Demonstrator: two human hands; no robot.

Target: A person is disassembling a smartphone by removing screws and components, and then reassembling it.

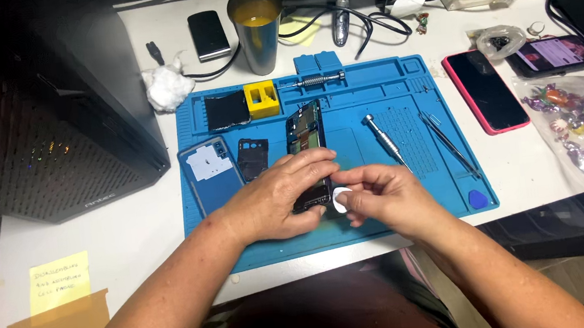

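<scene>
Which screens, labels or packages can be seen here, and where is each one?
Dark phone, pink case: right of blue mat, screen off.
Lit phone: far right, purple-white screen.
Yellow sticky note: desk's left front, handwritten.
Clear candy bag: right edge.
Opened phone: under left hand.

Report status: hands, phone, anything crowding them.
Left hand grips opened phone on blue mat. Right hand pinches white pick at phone's lower edge. Screwdriver and tweezers lie apart, right.
</scene>
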